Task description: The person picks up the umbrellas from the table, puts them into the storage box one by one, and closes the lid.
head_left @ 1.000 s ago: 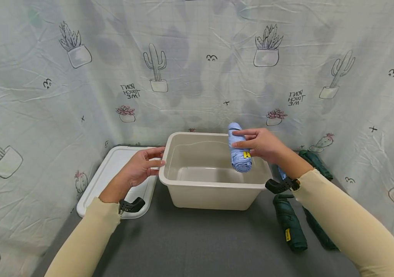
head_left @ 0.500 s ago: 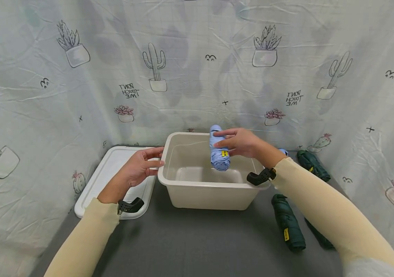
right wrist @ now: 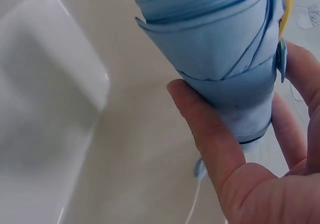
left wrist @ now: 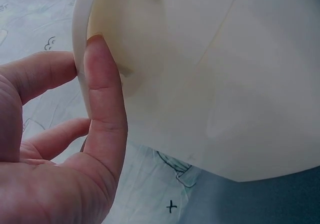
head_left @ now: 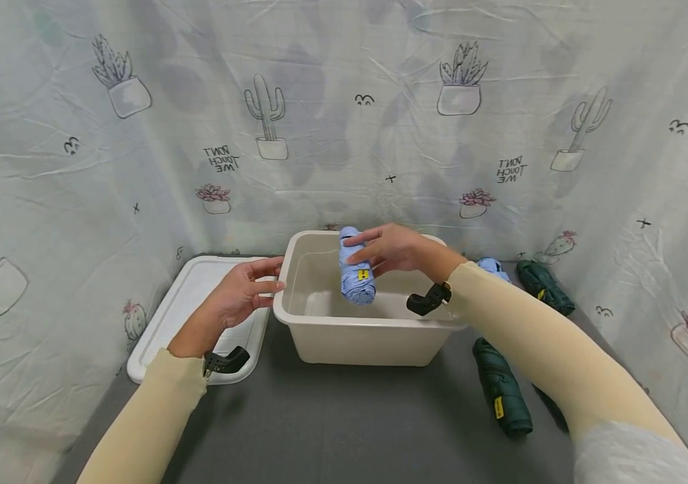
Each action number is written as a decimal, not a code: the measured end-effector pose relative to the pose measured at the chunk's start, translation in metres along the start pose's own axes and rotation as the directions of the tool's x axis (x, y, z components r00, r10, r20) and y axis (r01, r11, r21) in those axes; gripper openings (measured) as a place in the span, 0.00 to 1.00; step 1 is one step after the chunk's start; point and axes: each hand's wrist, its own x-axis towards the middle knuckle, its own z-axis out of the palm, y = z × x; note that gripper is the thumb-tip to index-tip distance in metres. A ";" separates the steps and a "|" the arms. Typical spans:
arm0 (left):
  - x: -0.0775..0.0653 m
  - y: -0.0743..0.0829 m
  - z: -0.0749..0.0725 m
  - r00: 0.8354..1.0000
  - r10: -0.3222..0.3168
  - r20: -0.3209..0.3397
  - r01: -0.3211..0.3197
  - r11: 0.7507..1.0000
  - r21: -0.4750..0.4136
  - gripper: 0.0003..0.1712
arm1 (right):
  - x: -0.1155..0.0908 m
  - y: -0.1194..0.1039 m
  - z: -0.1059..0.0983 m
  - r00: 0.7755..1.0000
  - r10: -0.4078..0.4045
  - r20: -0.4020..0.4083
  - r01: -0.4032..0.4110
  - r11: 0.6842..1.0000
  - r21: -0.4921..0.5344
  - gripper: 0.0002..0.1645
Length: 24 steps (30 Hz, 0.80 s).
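Observation:
My right hand (head_left: pixel 401 247) grips a rolled-up light-blue folding umbrella (head_left: pixel 358 286) with a yellow tag, holding it tilted over the inside of a beige plastic storage box (head_left: pixel 368 343). In the right wrist view the thumb lies along one side of the umbrella (right wrist: pixel 225 49) and fingers wrap the other side; a thin cord hangs below. My left hand (head_left: pixel 236 296) pinches the box's left rim. The left wrist view has the thumb on one face of the rim and fingers on the other, against the box wall (left wrist: pixel 210 84).
A white lid (head_left: pixel 168 336) lies left of the box, partly behind my left hand. To the right are dark-green rolled umbrellas (head_left: pixel 504 390), (head_left: pixel 543 286) and another light-blue one (head_left: pixel 491 267), partly hidden by my right arm. A cactus-print curtain (head_left: pixel 344 148) hangs behind.
My right hand has carried the light-blue umbrella leftward over the box, from its right end toward the middle-left. My left hand has kept its hold on the rim.

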 end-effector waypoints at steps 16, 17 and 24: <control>-0.003 0.000 -0.003 1.000 0.004 -0.017 -0.004 1.000 -0.020 0.36 | 0.038 0.003 0.031 0.991 0.110 0.081 -0.103 0.991 -0.085 0.31; -0.002 0.000 -0.003 1.000 0.005 -0.019 -0.005 1.000 -0.023 0.36 | 0.040 0.004 0.032 0.990 0.114 0.086 -0.106 0.990 -0.090 0.31; -0.001 -0.001 0.001 1.000 0.016 -0.015 -0.017 0.999 -0.047 0.36 | 0.054 0.012 0.038 0.976 0.171 0.134 -0.159 0.982 -0.101 0.33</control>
